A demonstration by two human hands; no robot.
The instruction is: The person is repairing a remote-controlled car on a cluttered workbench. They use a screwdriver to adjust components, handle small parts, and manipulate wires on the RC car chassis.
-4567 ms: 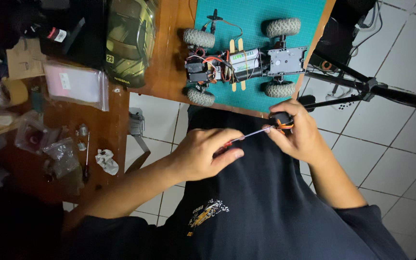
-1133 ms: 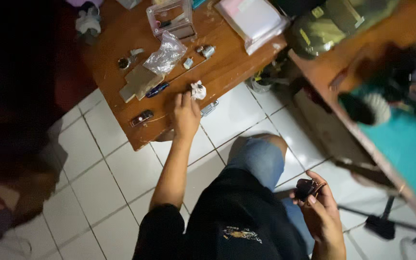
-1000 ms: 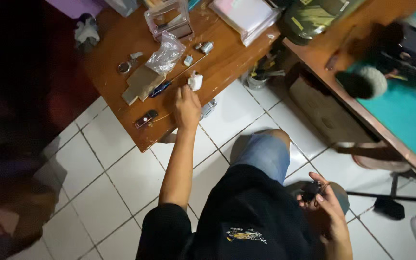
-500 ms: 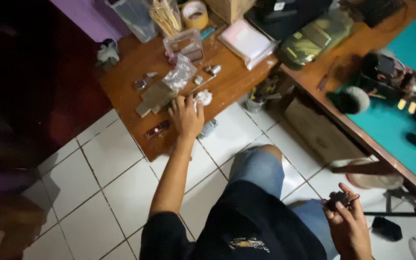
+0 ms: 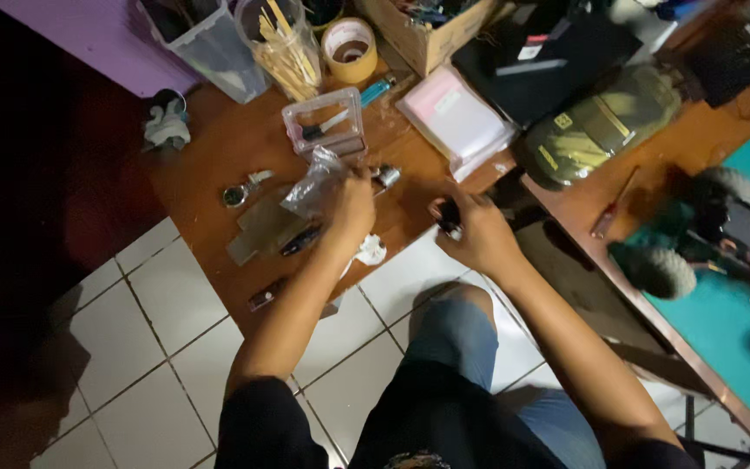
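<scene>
My left hand point(image 5: 349, 208) reaches onto the brown wooden side table point(image 5: 210, 156). Its fingertips lie against a crumpled clear plastic bag point(image 5: 312, 178), close to a small silver part point(image 5: 385, 176). Whether the fingers pinch the bag is hidden. My right hand point(image 5: 482, 234) hovers over the table's near corner, closed around a small black part point(image 5: 449, 217). A white crumpled scrap point(image 5: 371, 252) lies just under my left wrist.
A clear lidded box point(image 5: 323, 126), a jar of wooden sticks point(image 5: 284, 48), a tape roll point(image 5: 349, 48), a cardboard box point(image 5: 427, 30) and a pink packet point(image 5: 457, 117) stand behind. An olive car shell point(image 5: 601, 130) and a wheeled model chassis point(image 5: 731, 234) on a teal mat point(image 5: 740, 321) lie right.
My view has swung from the teal mat to the side table. My left hand went up the table to the plastic bag. My right hand rose from my lap to the table corner, still holding the black part.
</scene>
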